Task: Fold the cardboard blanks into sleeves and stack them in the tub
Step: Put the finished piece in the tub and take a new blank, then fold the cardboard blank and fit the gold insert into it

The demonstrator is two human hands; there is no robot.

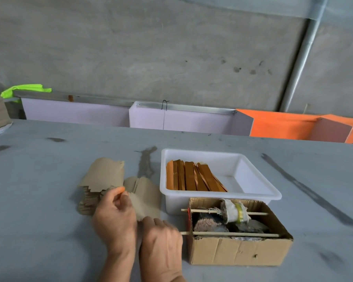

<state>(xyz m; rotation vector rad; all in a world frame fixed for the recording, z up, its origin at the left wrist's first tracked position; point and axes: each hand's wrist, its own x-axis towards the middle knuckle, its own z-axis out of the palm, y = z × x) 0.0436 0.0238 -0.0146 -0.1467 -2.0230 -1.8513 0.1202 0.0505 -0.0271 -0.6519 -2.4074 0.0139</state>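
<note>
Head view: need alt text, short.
Both hands work a tan cardboard blank on a grey table: left hand pinches it, right hand presses its near edge. A blank stack lies left; a white tub of orange sleeves sits right.

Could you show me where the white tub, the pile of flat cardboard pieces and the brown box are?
white tub [253,192]: head view, on its near rim.
pile of cardboard blanks [104,174]: head view, on the top sheet.
brown cardboard box [238,251]: head view, on its front wall.
</note>
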